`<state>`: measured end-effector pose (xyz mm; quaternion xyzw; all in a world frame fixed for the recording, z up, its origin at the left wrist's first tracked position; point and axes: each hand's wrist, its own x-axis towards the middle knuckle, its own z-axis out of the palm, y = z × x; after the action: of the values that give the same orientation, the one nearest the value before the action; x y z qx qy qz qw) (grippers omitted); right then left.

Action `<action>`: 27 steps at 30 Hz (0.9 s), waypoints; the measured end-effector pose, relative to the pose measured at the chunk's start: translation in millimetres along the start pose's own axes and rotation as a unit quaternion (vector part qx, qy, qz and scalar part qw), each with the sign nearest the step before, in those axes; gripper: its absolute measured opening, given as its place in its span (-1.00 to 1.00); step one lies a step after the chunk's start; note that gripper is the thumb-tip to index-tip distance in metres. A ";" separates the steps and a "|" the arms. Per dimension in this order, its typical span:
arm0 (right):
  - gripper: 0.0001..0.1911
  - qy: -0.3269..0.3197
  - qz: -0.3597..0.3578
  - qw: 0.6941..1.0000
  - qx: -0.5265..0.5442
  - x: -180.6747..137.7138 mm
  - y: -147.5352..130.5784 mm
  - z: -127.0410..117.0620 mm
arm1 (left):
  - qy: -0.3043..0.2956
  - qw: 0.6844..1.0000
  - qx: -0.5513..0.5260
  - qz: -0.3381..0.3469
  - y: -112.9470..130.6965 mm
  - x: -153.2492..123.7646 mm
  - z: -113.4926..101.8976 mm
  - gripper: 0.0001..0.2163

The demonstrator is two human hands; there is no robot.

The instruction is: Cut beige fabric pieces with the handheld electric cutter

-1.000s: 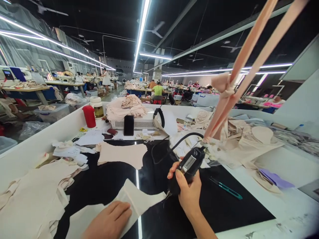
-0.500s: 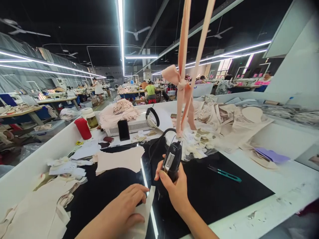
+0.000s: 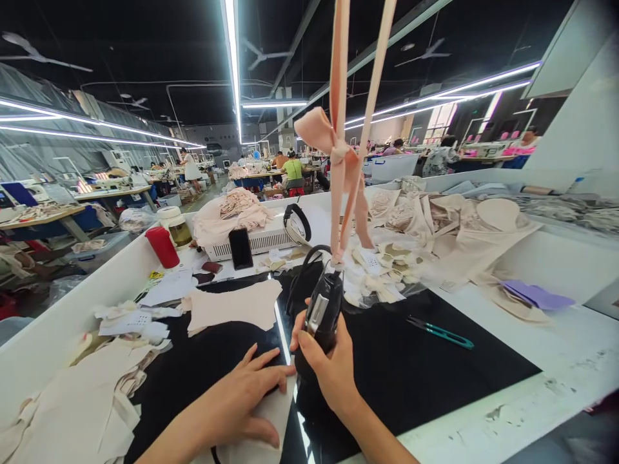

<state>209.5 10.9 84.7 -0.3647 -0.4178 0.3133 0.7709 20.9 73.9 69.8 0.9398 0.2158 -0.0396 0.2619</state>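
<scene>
My right hand [image 3: 336, 370] is wrapped round a black corded handheld electric tool [image 3: 329, 299] with a silver strip on its side. Knotted pink fabric straps [image 3: 341, 154] run from the tool's top up out of view. The tool's lower end is dark against the black mat [image 3: 387, 374], so I cannot tell what it touches. Fingers spread, my left hand [image 3: 236, 399] lies on a pale beige fabric piece [image 3: 275, 419], close to the tool on its left. Another cut beige piece [image 3: 236, 306] rests on the mat beyond that hand.
Stacked beige pieces [image 3: 62, 406] lie at left. Teal thread snips [image 3: 447, 335] are on the mat at right. Behind stand a phone [image 3: 240, 249], a red container [image 3: 162, 247] and a white vented box [image 3: 271, 241]. Fabric scraps [image 3: 387, 270] and beige garments [image 3: 449, 225] lie at back right.
My right hand and the tool have shifted slightly left, toward the edge of the fabric piece. My left hand's fingers have spread wider. The view has turned a little.
</scene>
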 end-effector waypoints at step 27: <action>-0.73 -0.006 0.042 0.999 -0.015 -4.5 13.0 22.8 | 0.014 0.999 0.024 -0.021 -1.3 -10.2 -4.8 -0.52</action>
<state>185.3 21.2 80.8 -0.3915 -0.4117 0.3412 0.7489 10.9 73.4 75.2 0.9416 0.2381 -0.0367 0.2354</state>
